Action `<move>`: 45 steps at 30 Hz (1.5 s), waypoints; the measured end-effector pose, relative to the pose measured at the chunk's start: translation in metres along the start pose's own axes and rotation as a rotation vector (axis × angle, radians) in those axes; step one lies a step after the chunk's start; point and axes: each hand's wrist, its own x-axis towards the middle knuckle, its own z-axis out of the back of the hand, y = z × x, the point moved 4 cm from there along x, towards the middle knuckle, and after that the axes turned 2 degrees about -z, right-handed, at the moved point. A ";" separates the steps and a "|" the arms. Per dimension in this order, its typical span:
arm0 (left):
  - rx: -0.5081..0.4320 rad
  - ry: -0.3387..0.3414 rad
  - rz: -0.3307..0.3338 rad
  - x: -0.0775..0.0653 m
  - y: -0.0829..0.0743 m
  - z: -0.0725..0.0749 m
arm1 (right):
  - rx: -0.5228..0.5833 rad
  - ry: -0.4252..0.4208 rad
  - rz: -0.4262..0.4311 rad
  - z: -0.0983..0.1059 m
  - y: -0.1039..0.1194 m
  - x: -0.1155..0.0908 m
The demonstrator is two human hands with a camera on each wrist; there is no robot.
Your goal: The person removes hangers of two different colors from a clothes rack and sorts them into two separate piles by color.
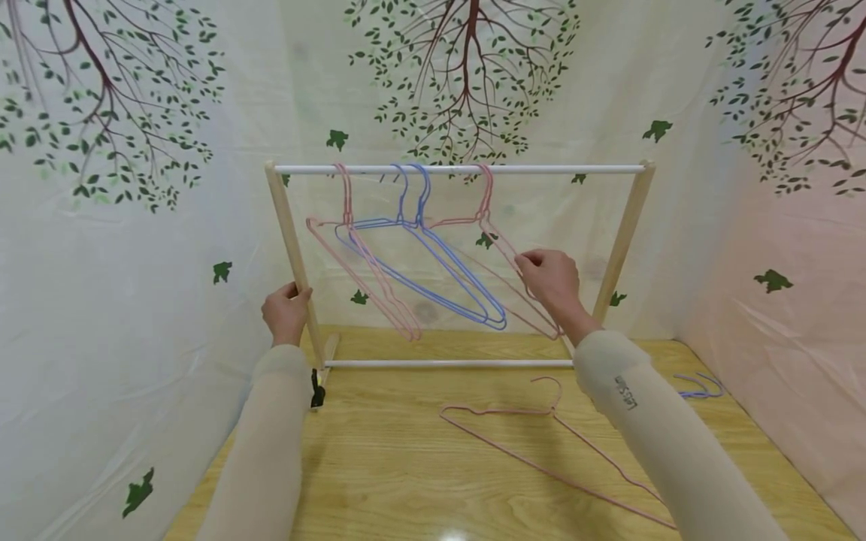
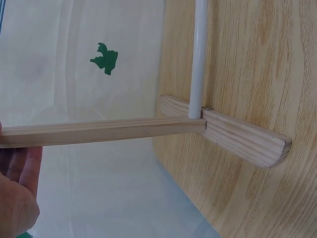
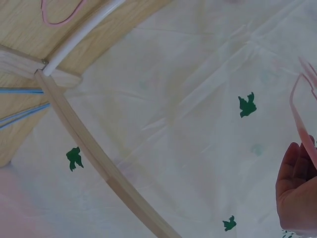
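Note:
A garment rack stands on the table, with a white top rod between wooden posts. My left hand grips the left wooden post partway up, fingers on one side of it. On the rod hang pink hangers at the left, blue hangers in the middle and pink hangers farther right. My right hand pinches the sloping shoulder of a right-hand pink hanger, whose hook is over the rod. In the right wrist view, a pink hanger runs into the curled fingers of that hand.
A loose pink hanger lies on the wood-grain table, partly under my right sleeve. Blue hangers lie at the right, partly hidden by that sleeve. The rack's lower white bar runs close over the table. Patterned sheets surround the table.

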 end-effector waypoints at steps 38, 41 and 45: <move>0.004 0.008 -0.004 -0.005 -0.003 0.004 | 0.094 -0.300 0.160 0.072 -0.039 -0.018; 0.004 0.013 -0.004 -0.002 -0.003 0.002 | 0.090 -0.299 0.151 0.077 -0.047 -0.022; -0.002 0.017 -0.004 0.003 -0.001 0.001 | 0.079 -0.304 0.140 0.083 -0.059 -0.027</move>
